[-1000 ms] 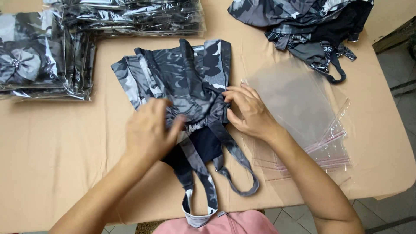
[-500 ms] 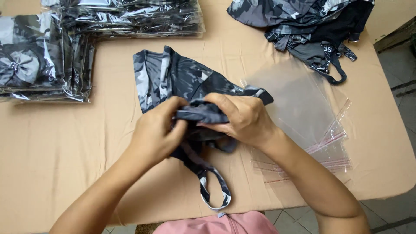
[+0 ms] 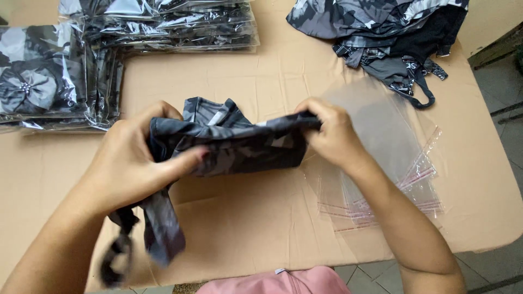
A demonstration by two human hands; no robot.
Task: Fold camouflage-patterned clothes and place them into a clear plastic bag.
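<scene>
Both hands stretch one folded camouflage garment (image 3: 239,147) just above the bench (image 3: 261,218) | left hand (image 3: 131,163) grip closed on its left end, straps dangling | right hand (image 3: 332,136) pinches right end, beside clear bags (image 3: 392,158) | packed stacks (image 3: 60,76) far left

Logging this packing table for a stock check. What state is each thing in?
Camouflage garment: folded, held off the table by both hands.
Left hand: gripping its left end.
Right hand: pinching its right end.
Clear bags: empty, flat, stacked.
Bagged garments: sealed, piled.
Loose garments: unbagged heap.
</scene>
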